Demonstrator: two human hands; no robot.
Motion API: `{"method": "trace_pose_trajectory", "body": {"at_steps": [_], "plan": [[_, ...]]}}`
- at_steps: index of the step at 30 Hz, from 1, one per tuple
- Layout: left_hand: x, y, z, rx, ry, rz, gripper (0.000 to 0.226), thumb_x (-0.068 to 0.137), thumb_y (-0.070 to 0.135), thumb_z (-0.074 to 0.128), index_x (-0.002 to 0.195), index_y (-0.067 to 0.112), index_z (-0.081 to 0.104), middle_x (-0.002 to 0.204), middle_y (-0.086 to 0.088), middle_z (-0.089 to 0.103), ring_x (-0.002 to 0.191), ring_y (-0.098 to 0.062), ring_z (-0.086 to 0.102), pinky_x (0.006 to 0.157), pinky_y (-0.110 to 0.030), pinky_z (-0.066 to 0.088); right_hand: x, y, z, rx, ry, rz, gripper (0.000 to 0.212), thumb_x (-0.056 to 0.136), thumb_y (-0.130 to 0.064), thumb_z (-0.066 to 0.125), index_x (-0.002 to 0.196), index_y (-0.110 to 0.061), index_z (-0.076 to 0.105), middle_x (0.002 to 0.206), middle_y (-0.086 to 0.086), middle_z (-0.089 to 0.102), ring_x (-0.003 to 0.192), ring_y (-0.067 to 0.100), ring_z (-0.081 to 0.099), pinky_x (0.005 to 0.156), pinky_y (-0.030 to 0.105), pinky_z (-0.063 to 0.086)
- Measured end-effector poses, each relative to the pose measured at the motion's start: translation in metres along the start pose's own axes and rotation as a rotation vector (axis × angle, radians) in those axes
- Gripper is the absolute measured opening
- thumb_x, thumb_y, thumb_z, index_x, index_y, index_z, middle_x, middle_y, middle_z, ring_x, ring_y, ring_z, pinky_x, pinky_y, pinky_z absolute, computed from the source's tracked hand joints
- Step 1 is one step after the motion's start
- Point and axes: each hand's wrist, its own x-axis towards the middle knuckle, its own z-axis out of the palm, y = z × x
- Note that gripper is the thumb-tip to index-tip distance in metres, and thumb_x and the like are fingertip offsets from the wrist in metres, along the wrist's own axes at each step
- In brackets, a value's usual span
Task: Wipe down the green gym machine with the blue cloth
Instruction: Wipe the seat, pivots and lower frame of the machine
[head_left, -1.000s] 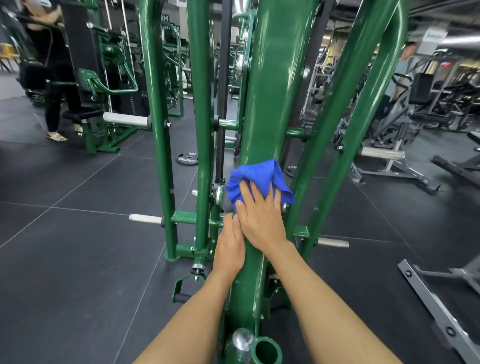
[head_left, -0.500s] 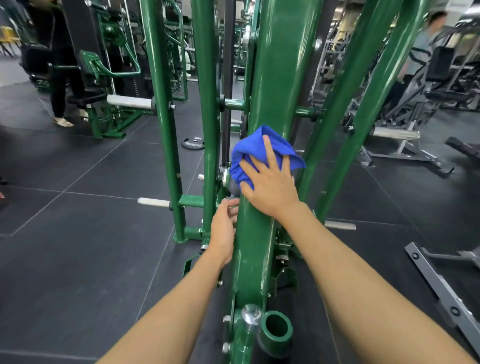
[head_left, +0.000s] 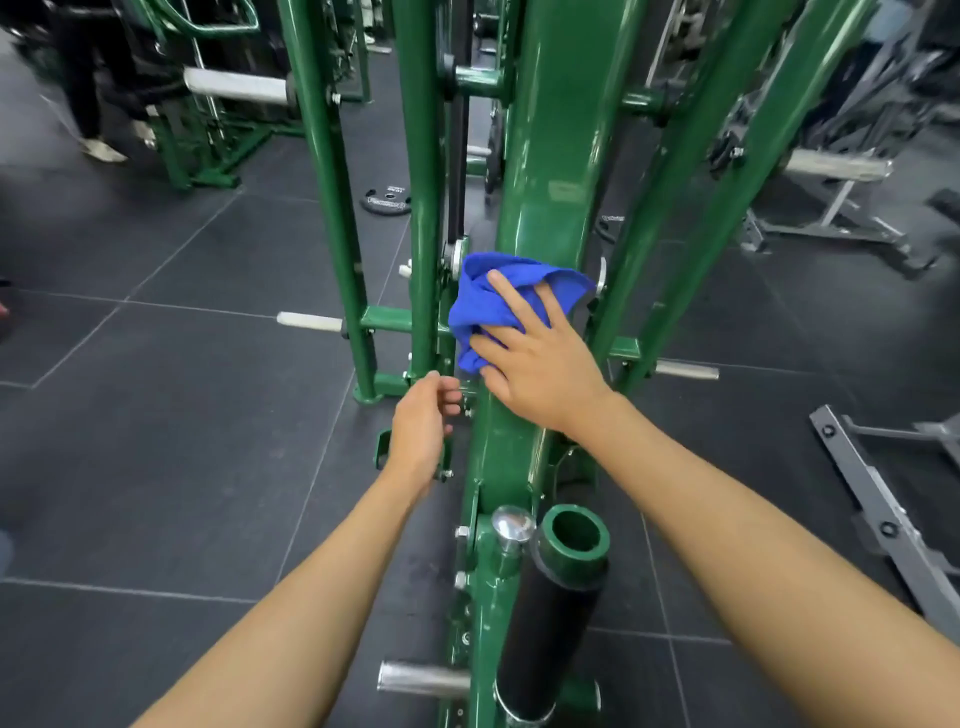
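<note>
Two bare forearms reach up from the bottom edge, one on each side of the green gym machine (head_left: 550, 156). Between them, nearest the camera, a black roller (head_left: 545, 629) stands on the frame, capped by a green tube (head_left: 574, 545) whose open end is hollow and dark inside. A round chrome knob (head_left: 511, 522) sits just beside the tube, and a short chrome peg (head_left: 421, 678) sticks out to the left lower down. Farther up, the left hand (head_left: 423, 421) hangs beside the left flank of the central beam with its fingers loosely curled and holding nothing; whether the fingertips touch the bolts there cannot be told. The right hand (head_left: 540, 364) lies flat on the face of the beam, fingers straight and spread, pressing the blue cloth (head_left: 485, 306) against the paint. The cloth is bunched and lies on the beam's face, spilling over its left edge. Beyond it the glossy beam rises between slimmer green uprights. The floor (head_left: 156, 441) is dark grey tiles with pale seams. A white peg (head_left: 309, 321) points left from a low crossbar, and a black weight plate (head_left: 387, 200) lies flat on the tiles behind it. A grey steel frame (head_left: 872, 499) lies on the floor to the right. At far left another person's legs (head_left: 85, 93) stand beside more green equipment, blurred; at far right grey benches are too blurred to make out.
</note>
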Motion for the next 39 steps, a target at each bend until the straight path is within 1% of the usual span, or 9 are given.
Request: {"method": "trace_pose_trajectory", "body": {"at_steps": [9,15,20,24,26,28,33,36,39], "plan": [[-0.024,-0.045,-0.024,0.166,-0.133,-0.044,0.042,0.102,0.047,0.054,0.102,0.008,0.071,0.091,-0.013,0.074,0.079,-0.029,0.064,0.078,-0.044,0.056,-0.057,-0.028,0.030,0.065,-0.322,-0.500,0.034,0.097,-0.027,0.057,0.127,-0.039,0.067,0.136,-0.021,0.065,0.152,0.017,0.035,0.113,0.039,0.038],[-0.034,-0.042,-0.023,0.287,-0.101,0.098,0.029,0.101,0.037,0.062,0.077,0.021,0.058,0.064,0.011,0.054,0.064,-0.013,0.047,0.069,-0.036,0.044,-0.090,-0.051,0.026,0.417,-0.235,-0.131,0.032,0.093,-0.017,0.063,0.123,-0.025,0.070,0.135,-0.004,0.068,0.146,0.021,0.043,0.114,0.051,0.043],[-0.049,-0.048,-0.030,0.497,-0.253,0.077,0.023,0.096,0.030,0.070,0.077,0.019,0.062,0.062,0.015,0.054,0.060,-0.007,0.045,0.062,-0.024,0.039,-0.133,-0.070,0.010,1.010,-0.430,0.273,0.086,0.093,0.007,0.062,0.135,-0.066,0.049,0.146,-0.046,0.038,0.144,-0.005,0.037,0.120,0.038,0.038],[-0.059,-0.053,-0.034,0.447,-0.282,0.042,0.028,0.095,0.034,0.073,0.077,0.012,0.067,0.066,0.004,0.057,0.063,-0.011,0.047,0.068,-0.030,0.043,-0.148,-0.080,0.012,1.130,-0.659,0.514,0.035,0.091,-0.044,0.065,0.121,-0.062,0.062,0.135,-0.020,0.060,0.131,0.012,0.056,0.109,0.041,0.048],[-0.067,-0.054,-0.039,0.413,-0.294,0.047,0.023,0.094,0.031,0.074,0.081,0.013,0.070,0.066,0.004,0.056,0.062,-0.011,0.046,0.066,-0.028,0.044,-0.163,-0.076,0.026,1.105,-0.673,0.541,0.037,0.085,-0.061,0.069,0.122,-0.055,0.065,0.128,-0.016,0.066,0.124,0.012,0.062,0.107,0.040,0.051],[-0.076,-0.053,-0.045,0.352,-0.299,0.066,0.013,0.093,0.026,0.077,0.090,0.014,0.072,0.070,0.004,0.057,0.065,-0.011,0.048,0.065,-0.024,0.046,-0.180,-0.072,0.030,1.033,-0.638,0.499,0.032,0.092,-0.049,0.062,0.123,-0.056,0.064,0.125,-0.022,0.067,0.118,0.004,0.064,0.103,0.031,0.052],[-0.102,-0.046,-0.056,0.440,-0.457,0.126,0.009,0.100,0.024,0.068,0.105,0.028,0.075,0.085,0.011,0.070,0.076,-0.004,0.057,0.076,-0.016,0.050,-0.183,-0.097,-0.032,1.083,-0.674,0.758,0.026,0.098,-0.035,0.053,0.119,-0.028,0.068,0.106,-0.006,0.072,0.099,0.018,0.069,0.093,0.052,0.055],[-0.112,-0.042,-0.057,0.479,-0.506,0.118,0.015,0.104,0.028,0.062,0.110,0.034,0.075,0.099,0.007,0.075,0.089,-0.016,0.065,0.085,-0.031,0.054,-0.183,-0.123,-0.063,1.129,-0.548,0.873,0.018,0.104,-0.029,0.053,0.106,-0.018,0.067,0.096,0.003,0.072,0.092,0.027,0.067,0.089,0.050,0.056],[-0.124,-0.033,-0.059,0.481,-0.495,0.097,0.016,0.104,0.031,0.061,0.110,0.034,0.075,0.101,0.003,0.076,0.090,-0.020,0.067,0.088,-0.043,0.056,-0.178,-0.138,-0.079,1.072,-0.500,0.952,0.019,0.104,-0.025,0.055,0.090,-0.031,0.065,0.086,0.004,0.069,0.076,0.015,0.062,0.072,0.018,0.052]]}}
